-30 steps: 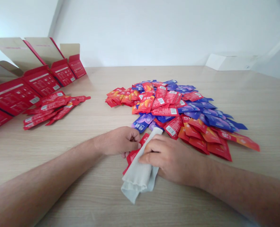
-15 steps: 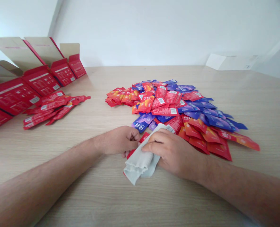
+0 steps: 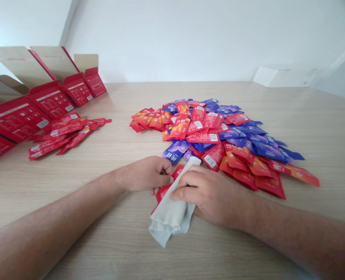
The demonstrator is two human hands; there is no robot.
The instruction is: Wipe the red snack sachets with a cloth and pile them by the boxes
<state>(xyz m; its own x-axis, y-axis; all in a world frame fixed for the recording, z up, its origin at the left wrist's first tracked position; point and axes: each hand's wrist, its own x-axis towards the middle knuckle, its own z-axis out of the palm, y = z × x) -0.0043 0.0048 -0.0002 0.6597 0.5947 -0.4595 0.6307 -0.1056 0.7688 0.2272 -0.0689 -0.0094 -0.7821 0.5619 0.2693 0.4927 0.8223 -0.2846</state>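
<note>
left hand (image 3: 145,174): fingers curled, cannot tell if holding anything, just beside red sachet (image 3: 163,193); right hand (image 3: 213,197): half-closed, gripping grey cloth (image 3: 169,217); sachet pile (image 3: 198,136): ahead of right hand, touching it

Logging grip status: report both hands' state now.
Left hand: curled closed, nothing visibly held.
Right hand: closed, holding a pale grey cloth.

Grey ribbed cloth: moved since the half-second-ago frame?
Yes. The grey ribbed cloth has shifted toward the person, its loose end now lower in view and farther from the sachet pile, which stays put.
</note>
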